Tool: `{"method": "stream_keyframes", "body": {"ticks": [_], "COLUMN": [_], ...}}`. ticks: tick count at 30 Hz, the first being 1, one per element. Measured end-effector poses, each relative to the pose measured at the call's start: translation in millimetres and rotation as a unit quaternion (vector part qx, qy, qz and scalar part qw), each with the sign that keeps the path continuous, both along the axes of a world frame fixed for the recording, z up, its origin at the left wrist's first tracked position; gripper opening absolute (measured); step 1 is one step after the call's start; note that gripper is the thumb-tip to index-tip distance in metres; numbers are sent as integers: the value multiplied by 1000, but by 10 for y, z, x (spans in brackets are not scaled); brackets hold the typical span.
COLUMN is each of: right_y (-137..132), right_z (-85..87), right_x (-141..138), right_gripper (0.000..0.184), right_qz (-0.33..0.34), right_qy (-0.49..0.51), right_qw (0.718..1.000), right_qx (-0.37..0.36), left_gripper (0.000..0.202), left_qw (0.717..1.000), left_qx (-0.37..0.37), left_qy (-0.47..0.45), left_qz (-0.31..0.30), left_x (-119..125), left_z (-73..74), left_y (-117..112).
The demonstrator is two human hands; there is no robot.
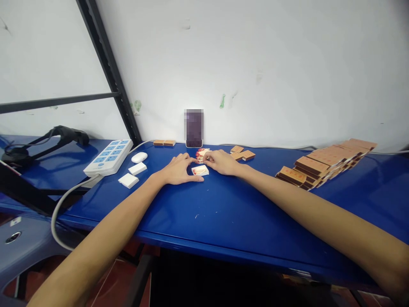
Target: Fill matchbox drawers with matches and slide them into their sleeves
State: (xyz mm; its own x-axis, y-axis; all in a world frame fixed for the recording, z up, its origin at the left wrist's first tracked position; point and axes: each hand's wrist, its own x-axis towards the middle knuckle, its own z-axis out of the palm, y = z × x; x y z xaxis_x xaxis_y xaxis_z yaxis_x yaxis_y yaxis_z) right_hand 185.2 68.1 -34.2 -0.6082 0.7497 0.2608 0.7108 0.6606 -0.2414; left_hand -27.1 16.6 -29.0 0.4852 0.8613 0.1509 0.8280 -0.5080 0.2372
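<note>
A small white matchbox tray [200, 171] with a few red-tipped matches in it lies on the blue table. My left hand [179, 169] is spread around its left end, index finger on the far side and thumb on the near side; whether they touch it is hard to tell. Just behind the tray is a loose pile of red-headed matches [201, 154]. At the pile's right edge my right hand [222, 162] has its fingertips pinched together on matches; how many is hidden.
Two white trays [133, 175], a white earbud case [139, 157] and a power strip [110, 157] are at left. A phone [194, 128] leans on the wall. Several matchbox sleeves [244, 154] lie right of the pile; stacked matchboxes [315, 164] stand farther right.
</note>
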Motion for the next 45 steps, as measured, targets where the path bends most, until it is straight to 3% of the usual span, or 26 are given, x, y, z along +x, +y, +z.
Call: {"method": "stream_keyframes", "body": {"ticks": [8,14,21,27,30,34,38,45], "right_y": [23,-36,-232,-256,-188,-106,-105,-87], "right_z": [26,221,327,344,327,230,150,55], "right_x": [47,80,-30,-57,-1,33,0,-42], "right_gripper": [26,29,15,13,16,17,22,26], "right_qz": [47,74,129,113,43,-23,-14,-12], "right_qy": [-52,-39,-81,-58,-34,-82,-124,-132], "right_qw": [997,995,983,989,998,996,990,988], "right_qx": [-31,-60,-103,-79,-29,21,66,73], "left_gripper": [69,50,42,41,41,44,48,47], "left_qw": [1000,1000,998,998,998,998,998,998], "left_qx": [-7,4,14,10,6,8,8,11], "left_qy": [-3,-11,-14,-21,-30,-32,-24,-11], "left_qz": [-16,-20,-55,-58,-56,-62,-63,-63], "left_x": [-6,-56,-29,-11,-26,-37,-29,-23], "left_z": [15,34,50,73,69,62,75,93], "left_y": [-9,-9,-33,-46,-40,-36,-50,-54]}}
